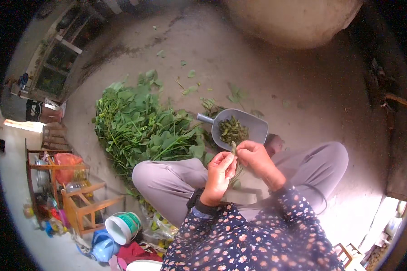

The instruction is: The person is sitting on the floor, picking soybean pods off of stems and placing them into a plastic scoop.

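Note:
Between my fingertips is a green bean pod [233, 148], which looks like an edamame pod. My left hand [219, 174] pinches its lower end, and my right hand [257, 159] has thumb and finger against its side. Just beyond my hands a grey scoop [262, 127] rests on the floor, its handle pointing left. Several picked pods [233, 129] lie inside the scoop. Left of it spreads a large heap of leafy green bean plants [139, 125], reaching up to my left knee.
Loose leaves [191, 73] are scattered over the concrete floor [203, 40]. A large rounded pale object [295, 20] stands at the far side. To the left are a wooden stool frame [84, 210], a white and green bucket [122, 228], a blue watering can [103, 249] and a red bag [67, 166].

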`<act>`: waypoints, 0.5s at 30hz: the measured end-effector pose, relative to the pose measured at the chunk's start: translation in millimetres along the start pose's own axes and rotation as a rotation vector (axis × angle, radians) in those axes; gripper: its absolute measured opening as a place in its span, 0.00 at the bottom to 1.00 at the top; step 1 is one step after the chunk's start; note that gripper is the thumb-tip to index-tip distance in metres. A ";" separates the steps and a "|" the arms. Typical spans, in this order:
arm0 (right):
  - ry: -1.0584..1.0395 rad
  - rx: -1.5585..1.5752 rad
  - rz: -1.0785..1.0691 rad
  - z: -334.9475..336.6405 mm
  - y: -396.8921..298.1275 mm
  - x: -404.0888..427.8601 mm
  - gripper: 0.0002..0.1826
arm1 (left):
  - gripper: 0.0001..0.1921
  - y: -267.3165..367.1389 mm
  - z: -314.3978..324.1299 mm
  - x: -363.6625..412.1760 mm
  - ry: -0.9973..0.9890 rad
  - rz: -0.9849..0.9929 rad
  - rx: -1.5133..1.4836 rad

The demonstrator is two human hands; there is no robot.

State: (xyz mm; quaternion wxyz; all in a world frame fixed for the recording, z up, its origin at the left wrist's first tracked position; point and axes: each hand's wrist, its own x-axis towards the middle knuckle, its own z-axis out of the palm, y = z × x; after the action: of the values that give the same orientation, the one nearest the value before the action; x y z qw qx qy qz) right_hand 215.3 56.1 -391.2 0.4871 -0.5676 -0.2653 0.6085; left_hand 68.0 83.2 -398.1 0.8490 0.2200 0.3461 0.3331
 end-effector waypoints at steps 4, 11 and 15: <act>-0.043 0.167 -0.019 0.7 2.5 0.5 0.08 | 0.04 2.4 -0.9 2.1 0.007 0.064 0.031; 0.006 0.160 0.012 0.3 5.2 3.1 0.08 | 0.05 0.9 0.7 0.4 0.047 0.117 0.219; -0.008 0.157 0.043 0.3 0.3 1.5 0.06 | 0.03 1.9 3.8 -1.1 0.063 0.139 0.259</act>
State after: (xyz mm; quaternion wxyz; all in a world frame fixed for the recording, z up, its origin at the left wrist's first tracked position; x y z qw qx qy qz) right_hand 215.1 57.4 -392.0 0.5156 -0.5308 -0.2068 0.6401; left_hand 69.4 83.2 -393.9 0.7773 0.3406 0.3966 0.3501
